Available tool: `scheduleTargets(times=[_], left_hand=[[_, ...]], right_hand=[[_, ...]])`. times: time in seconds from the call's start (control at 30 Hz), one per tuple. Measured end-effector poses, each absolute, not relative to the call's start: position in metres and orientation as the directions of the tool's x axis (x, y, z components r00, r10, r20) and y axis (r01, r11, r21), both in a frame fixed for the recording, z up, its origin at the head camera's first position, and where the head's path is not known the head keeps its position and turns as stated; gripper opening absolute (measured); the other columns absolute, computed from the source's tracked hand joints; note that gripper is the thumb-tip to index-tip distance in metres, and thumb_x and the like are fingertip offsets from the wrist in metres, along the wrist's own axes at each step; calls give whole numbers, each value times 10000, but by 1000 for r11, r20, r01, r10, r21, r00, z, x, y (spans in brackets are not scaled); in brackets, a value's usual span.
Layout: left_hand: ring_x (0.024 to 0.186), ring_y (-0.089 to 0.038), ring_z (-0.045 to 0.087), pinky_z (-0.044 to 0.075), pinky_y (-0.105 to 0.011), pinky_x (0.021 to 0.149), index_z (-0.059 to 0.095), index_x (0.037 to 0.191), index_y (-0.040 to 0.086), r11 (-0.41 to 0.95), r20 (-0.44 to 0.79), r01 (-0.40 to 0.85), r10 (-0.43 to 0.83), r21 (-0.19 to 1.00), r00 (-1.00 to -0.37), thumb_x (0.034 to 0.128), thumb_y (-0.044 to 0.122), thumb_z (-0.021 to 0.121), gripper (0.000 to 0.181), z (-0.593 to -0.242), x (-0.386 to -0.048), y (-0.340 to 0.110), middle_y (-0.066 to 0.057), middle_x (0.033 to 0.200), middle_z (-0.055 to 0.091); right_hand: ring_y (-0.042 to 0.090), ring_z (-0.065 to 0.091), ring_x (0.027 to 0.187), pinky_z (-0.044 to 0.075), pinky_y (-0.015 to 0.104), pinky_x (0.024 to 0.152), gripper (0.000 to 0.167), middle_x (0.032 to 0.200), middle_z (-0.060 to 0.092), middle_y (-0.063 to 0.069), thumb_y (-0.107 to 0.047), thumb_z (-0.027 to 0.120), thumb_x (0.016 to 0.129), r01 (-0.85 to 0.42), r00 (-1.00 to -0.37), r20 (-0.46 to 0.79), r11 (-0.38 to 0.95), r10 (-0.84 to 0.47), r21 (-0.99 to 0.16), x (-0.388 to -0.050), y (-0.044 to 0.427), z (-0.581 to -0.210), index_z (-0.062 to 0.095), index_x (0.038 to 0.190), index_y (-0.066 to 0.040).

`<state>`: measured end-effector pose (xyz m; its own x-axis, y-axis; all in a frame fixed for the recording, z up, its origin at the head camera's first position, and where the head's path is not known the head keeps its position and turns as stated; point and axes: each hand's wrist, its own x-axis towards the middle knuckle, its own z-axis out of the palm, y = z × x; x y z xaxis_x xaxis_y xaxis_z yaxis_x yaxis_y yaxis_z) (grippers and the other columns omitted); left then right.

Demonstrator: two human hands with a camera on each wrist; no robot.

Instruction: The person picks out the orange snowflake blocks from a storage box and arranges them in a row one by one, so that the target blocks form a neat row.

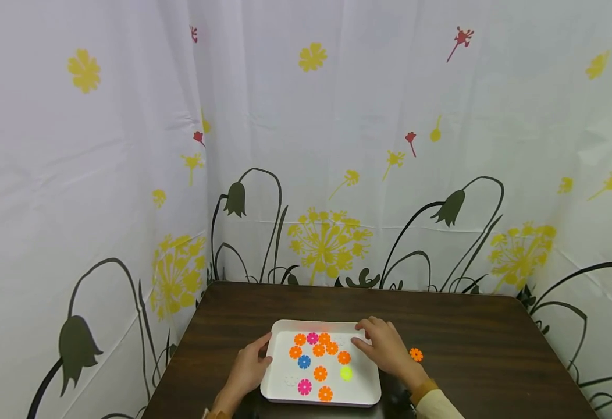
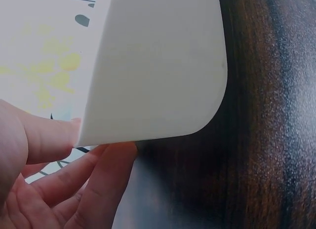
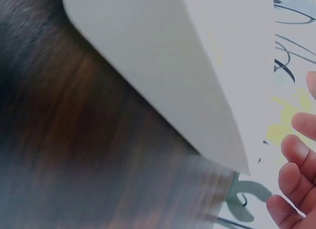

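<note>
A white rectangular tray [image 1: 355,397] holds several small flower-shaped discs, mostly orange, such as an orange disc [image 1: 320,373]. Among them are pink ones, a blue disc [image 1: 304,362] and a yellow-green disc [image 1: 346,373]. Pale, hard-to-see discs also lie on it. My left hand [image 1: 250,365] pinches the tray's left edge; the left wrist view shows thumb and fingers at the rim. Over the tray's upper right edge, my right hand [image 1: 384,346] hovers with loosely bent fingers, thumb and forefinger apart. Nothing shows between them. The right wrist view shows those fingertips [image 3: 296,147] apart from the tray wall.
One orange flower disc [image 1: 416,354] lies on the dark brown wooden table [image 1: 494,355], right of the right wrist. A white curtain [image 1: 390,87] printed with flowers hangs behind the table and along its sides. A dark object partly shows under the right forearm.
</note>
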<state>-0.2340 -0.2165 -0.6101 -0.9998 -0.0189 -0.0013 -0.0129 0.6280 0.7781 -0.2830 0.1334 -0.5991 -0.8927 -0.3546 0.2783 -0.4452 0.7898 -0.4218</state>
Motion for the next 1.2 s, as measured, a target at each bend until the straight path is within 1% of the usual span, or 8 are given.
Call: scheduleTargets(times=[0.17, 0.37, 0.5, 0.67, 0.77, 0.87, 1.03, 1.2], left_hand=[[843, -214, 735, 617, -387, 696, 580, 1475, -35, 618, -3, -9, -11, 786, -1000, 916, -50, 718, 576, -611, -234, -215, -270, 1186, 740], [869, -238, 756, 628, -383, 701, 565, 1477, -60, 595, -12, -7, 5, 803, -1000, 908, -69, 710, 587, -615, -233, -214, -285, 1190, 732], [862, -264, 769, 632, -382, 680, 559, 1469, -83, 571, 2, 10, 15, 821, -1000, 899, -91, 704, 588, -616, -231, -215, -318, 1177, 723], [857, -262, 772, 632, -377, 675, 566, 1463, -83, 572, 2, 4, 4, 820, -1000, 893, -93, 706, 587, -616, -231, -217, -327, 1184, 720], [850, -247, 766, 628, -376, 677, 568, 1464, -78, 583, -2, -2, 0, 812, -1000, 892, -87, 707, 589, -615, -232, -219, -316, 1182, 725], [856, -251, 766, 631, -383, 685, 563, 1468, -79, 584, -5, -1, 6, 812, -1000, 896, -84, 704, 589, -613, -234, -219, -316, 1183, 724], [878, -289, 773, 641, -409, 701, 552, 1469, -93, 572, -5, 5, 16, 820, -1000, 899, -94, 699, 588, -611, -235, -219, -343, 1199, 708], [880, -289, 774, 642, -406, 707, 554, 1472, -84, 577, -10, 1, 16, 817, -1000, 902, -91, 701, 589, -609, -235, -218, -345, 1207, 706]], right_hand=[[73, 502, 776, 435, 357, 790, 277, 875, 617, -46, -342, 822, 929, -486, -872, 269, 785, -409, -385, -286, 129, -597, 750, 1113, -147], [107, 561, 793, 465, 402, 812, 285, 928, 677, 19, -321, 821, 932, -547, -836, 272, 766, -476, -339, -289, 123, -593, 737, 1120, -124], [109, 557, 816, 488, 406, 814, 308, 962, 678, 27, -342, 799, 950, -543, -839, 211, 755, -501, -367, -290, 117, -596, 732, 1142, -111], [108, 537, 829, 505, 340, 745, 318, 959, 649, 15, -356, 784, 961, -509, -851, 123, 744, -511, -433, -291, 110, -603, 723, 1151, -108], [102, 524, 802, 493, 281, 680, 309, 954, 626, -2, -367, 792, 953, -487, -856, 77, 748, -511, -451, -291, 107, -606, 718, 1137, -130], [93, 510, 769, 481, 249, 649, 310, 944, 608, -17, -371, 808, 936, -467, -859, 39, 751, -510, -467, -290, 105, -607, 714, 1121, -140], [91, 496, 740, 469, 233, 636, 319, 906, 595, -20, -379, 818, 924, -463, -852, 3, 751, -523, -470, -290, 104, -608, 714, 1101, -136], [80, 482, 708, 447, 225, 621, 325, 845, 563, -44, -378, 813, 932, -472, -837, -24, 743, -547, -474, -292, 102, -608, 708, 1107, -126]])
